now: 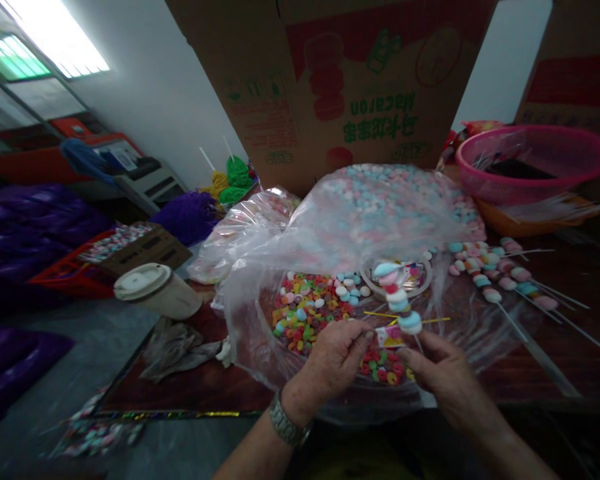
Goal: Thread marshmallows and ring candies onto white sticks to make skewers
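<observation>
My left hand [341, 357], with a metal watch on its wrist, pinches the left end of a small pink and white label [389, 336]. Fingers of my right hand [437, 365] are closed on the thin stick below a skewer of pastel marshmallows [396, 298], which tilts up and to the left. The label's right end meets the skewer near its lowest marshmallows. A gold twist tie [433, 321] shows behind the skewer. Under both hands lies an open plastic bag holding colourful ring candies [305, 310] and loose marshmallows [350, 289]. A round tub [424, 288] stands just behind the skewer.
Finished-looking marshmallow skewers [493, 295] lie on the table at the right, below a pink basket [535, 180]. A big bag of marshmallows [380, 207] rests before a cardboard box [350, 87]. A lidded cup [157, 291] and crumpled plastic [175, 350] are at the left.
</observation>
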The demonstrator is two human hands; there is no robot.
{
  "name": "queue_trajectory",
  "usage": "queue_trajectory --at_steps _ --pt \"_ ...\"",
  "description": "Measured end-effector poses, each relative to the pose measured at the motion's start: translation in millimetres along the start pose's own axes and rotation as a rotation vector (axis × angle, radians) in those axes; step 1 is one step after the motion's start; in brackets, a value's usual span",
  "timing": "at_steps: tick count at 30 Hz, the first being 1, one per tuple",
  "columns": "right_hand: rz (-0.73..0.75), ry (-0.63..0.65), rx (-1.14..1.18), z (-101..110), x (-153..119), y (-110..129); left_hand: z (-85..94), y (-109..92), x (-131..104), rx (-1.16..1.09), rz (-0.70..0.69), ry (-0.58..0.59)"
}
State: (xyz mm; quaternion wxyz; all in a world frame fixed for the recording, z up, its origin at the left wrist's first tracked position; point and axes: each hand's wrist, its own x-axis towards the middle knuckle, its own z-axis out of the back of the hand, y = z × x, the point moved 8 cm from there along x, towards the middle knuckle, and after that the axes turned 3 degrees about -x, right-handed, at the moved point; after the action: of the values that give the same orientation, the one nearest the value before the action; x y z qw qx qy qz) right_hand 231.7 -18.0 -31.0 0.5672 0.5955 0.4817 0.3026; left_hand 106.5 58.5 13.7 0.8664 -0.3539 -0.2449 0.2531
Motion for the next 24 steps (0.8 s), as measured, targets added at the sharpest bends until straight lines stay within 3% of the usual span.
queue_trajectory --at_steps 2,7,10,12,16,20,24 --pt "-0.002 -0.014 0.055 -10.1 2.9 -4.7 -1.5 1.6 -2.3 -0.004 0.023 0.004" --pt "0.009 -0.121 0.122 2.0 5.4 -12.9 -3.5 19.9 -11.2 -0.135 0.15 0.005" --pt "0.019 -0.107 0.063 16.0 3.6 -15.3 1.8 25.9 -15.7 -0.191 0.162 -0.021" --pt "0.059 -0.146 -0.019 36.0 -0.7 -9.1 10.2 27.6 -18.1 -0.231 0.151 -0.038" --pt "0.386 -0.178 -0.484 71.7 -19.7 40.4 31.2 31.0 -22.0 -0.235 0.137 -0.059" --pt "0.871 -0.057 -0.919 61.9 -50.4 91.3 40.7 31.9 -23.1 -0.2 0.121 -0.04" --pt "1.058 0.002 -1.136 49.8 -61.1 102.5 39.8 28.6 -21.8 -0.225 0.108 0.003"
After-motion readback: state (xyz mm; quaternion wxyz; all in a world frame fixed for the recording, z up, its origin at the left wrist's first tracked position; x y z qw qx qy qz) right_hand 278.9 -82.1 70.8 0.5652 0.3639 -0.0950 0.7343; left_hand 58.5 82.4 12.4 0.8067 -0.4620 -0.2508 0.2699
